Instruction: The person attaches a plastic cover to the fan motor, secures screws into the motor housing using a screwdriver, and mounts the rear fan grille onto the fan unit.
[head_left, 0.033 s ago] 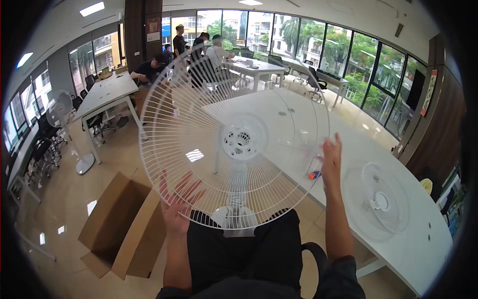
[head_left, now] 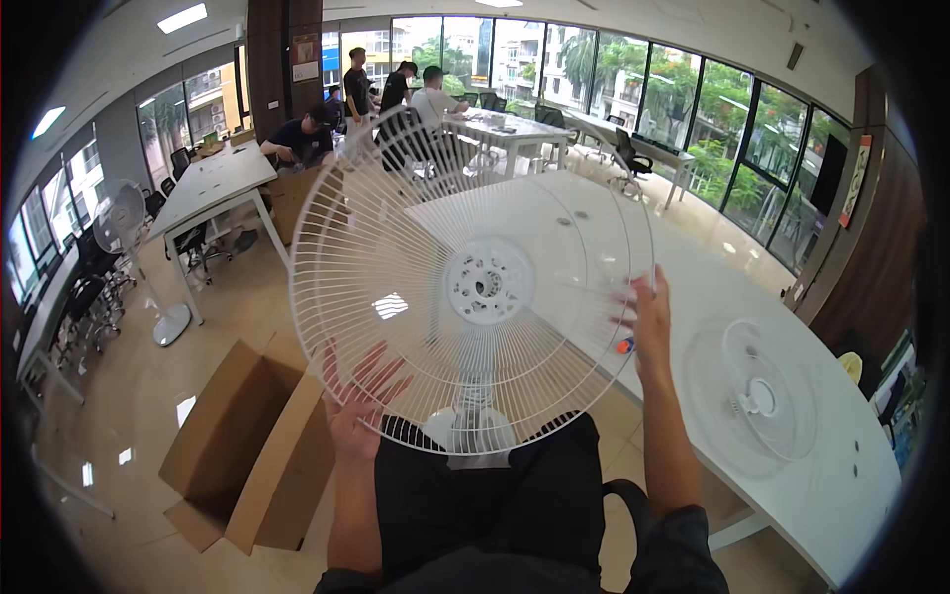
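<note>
A round white wire fan grille (head_left: 489, 282) stands upright in front of me, its pierced hub at the centre. My left hand (head_left: 354, 411) supports the lower left rim, fingers spread behind the wires. At the right rim my right hand (head_left: 651, 322) holds on, its fingers reaching behind the wires and slightly blurred. Through the lower wires a white fan base and pole (head_left: 475, 421) show near my knees, partly hidden. A second round, pale fan part (head_left: 762, 398) with a white ring at its middle lies on the white table (head_left: 683, 287) to my right.
An open cardboard box (head_left: 247, 450) sits on the floor at my left. A small orange and blue object (head_left: 625, 345) lies at the table's near edge. Farther left stands a white pedestal fan (head_left: 170, 322). Several people are around the tables at the back.
The grille has shifted slightly right and its face has turned a little. My right hand has closed in on the right rim, its fingers now behind the wires. The left hand stays at the rim.
</note>
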Available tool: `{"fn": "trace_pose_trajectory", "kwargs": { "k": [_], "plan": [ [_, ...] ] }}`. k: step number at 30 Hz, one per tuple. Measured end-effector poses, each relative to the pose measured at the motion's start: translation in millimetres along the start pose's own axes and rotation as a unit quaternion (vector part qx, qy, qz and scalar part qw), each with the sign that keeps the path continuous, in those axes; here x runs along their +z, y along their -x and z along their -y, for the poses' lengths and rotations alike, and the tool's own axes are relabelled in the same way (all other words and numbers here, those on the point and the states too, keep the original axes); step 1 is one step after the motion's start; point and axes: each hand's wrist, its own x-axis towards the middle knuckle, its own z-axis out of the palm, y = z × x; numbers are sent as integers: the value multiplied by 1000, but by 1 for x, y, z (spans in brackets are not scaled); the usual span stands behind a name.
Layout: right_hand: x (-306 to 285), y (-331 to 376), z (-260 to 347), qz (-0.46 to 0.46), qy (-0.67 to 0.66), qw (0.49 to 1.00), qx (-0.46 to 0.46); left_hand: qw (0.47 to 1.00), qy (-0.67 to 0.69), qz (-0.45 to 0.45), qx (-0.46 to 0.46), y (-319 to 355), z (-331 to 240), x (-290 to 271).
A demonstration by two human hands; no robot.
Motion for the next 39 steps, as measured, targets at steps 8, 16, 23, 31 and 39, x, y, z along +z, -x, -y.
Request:
{"fn": "trace_pose_trajectory", "kwargs": {
  "k": [8, 16, 23, 31, 39],
  "plan": [
    [25, 10, -87, 7, -86, 990, 112, 998, -9, -20, -55, -68, 29, -67],
    [55, 46, -138, -22, -184, 973, 136, 988, -115, -67, -78, -159, 37, -129],
    [68, 55, -164, 10, -176, 977, 117, 966, -255, -3, -28, -222, 19, -150],
    [68, 79, -179, 37, -160, 976, 140, 963, -255, 48, -75, -220, 13, -119],
    [67, 80, -168, 70, -130, 977, 156, 958, -256, 91, -94, -239, -3, -64]
  ]
}}
